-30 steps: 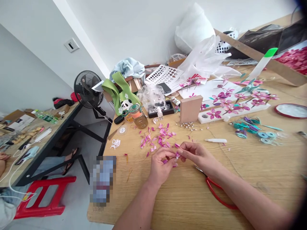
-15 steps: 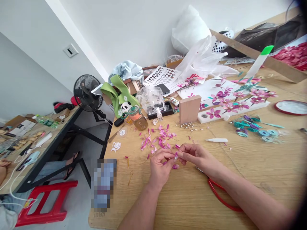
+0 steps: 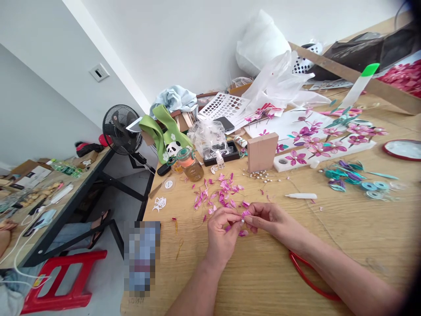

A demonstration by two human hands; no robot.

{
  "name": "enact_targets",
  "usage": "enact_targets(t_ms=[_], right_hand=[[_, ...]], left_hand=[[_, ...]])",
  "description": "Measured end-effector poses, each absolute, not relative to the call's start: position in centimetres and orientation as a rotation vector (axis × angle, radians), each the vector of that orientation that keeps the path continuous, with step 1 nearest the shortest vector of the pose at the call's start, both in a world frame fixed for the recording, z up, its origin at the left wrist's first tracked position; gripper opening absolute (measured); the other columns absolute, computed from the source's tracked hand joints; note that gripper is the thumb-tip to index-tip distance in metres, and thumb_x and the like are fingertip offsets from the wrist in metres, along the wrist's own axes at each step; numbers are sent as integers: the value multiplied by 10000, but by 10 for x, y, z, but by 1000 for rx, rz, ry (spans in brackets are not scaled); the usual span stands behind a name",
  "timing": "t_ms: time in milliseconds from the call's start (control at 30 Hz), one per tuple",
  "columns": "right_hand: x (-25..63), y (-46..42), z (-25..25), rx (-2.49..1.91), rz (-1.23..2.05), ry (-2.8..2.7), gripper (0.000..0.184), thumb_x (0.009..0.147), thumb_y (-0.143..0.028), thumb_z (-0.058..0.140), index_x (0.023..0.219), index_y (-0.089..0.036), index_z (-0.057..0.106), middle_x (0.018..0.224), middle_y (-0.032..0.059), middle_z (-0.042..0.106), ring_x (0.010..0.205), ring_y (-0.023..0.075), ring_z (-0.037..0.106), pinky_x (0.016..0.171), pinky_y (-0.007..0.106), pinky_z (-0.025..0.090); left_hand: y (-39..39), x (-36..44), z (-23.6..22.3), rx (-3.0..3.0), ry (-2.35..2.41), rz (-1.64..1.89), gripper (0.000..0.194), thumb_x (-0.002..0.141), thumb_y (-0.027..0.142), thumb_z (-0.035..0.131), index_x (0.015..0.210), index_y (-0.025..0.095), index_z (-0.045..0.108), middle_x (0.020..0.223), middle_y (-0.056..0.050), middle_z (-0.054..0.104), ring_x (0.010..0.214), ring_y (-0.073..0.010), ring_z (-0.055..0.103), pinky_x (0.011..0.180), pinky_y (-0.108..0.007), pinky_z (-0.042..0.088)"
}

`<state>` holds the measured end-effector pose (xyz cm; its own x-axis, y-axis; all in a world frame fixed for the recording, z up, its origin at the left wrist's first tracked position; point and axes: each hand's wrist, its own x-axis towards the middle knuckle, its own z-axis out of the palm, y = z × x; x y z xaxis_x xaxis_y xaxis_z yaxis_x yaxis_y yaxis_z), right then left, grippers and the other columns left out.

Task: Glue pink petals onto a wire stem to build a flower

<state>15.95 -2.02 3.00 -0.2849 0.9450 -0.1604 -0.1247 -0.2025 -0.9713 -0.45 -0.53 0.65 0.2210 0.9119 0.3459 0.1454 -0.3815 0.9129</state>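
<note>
My left hand and my right hand meet over the wooden table, fingertips pinched around a small pink flower with a pearl bead in it. Both hands are closed on it, and the fingers hide part of its petals. Just beyond them lie scattered pink petals, and a few more show beneath my fingers. Red-handled scissors lie partly under my right forearm. A white pen-like tube rests to the right of my hands.
Pearl beads lie before a wooden block. Finished pink flowers stand in a white foam strip. Teal ribbon rolls lie at right. A jar and green panda bag stand at back left. A person's arm shows far left.
My view has shifted slightly, so the table's things appear a little lower and to the right. Both hands stay together, and more of the pink flower shows between the fingers.
</note>
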Motion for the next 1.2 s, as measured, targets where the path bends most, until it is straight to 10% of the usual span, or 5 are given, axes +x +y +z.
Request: enact_targets(t_ms=[1200], right_hand=[[161,-19,26,-1031,1632,-1099,420,743,-566,658,652,-159,600,622,18,572,594,140,513,599,267,399]], left_hand=[[-7,-2,12,1700,982,1162,85,747,247,694,728,165,700,829,-76,663,800,-170,629,654,-275,554]])
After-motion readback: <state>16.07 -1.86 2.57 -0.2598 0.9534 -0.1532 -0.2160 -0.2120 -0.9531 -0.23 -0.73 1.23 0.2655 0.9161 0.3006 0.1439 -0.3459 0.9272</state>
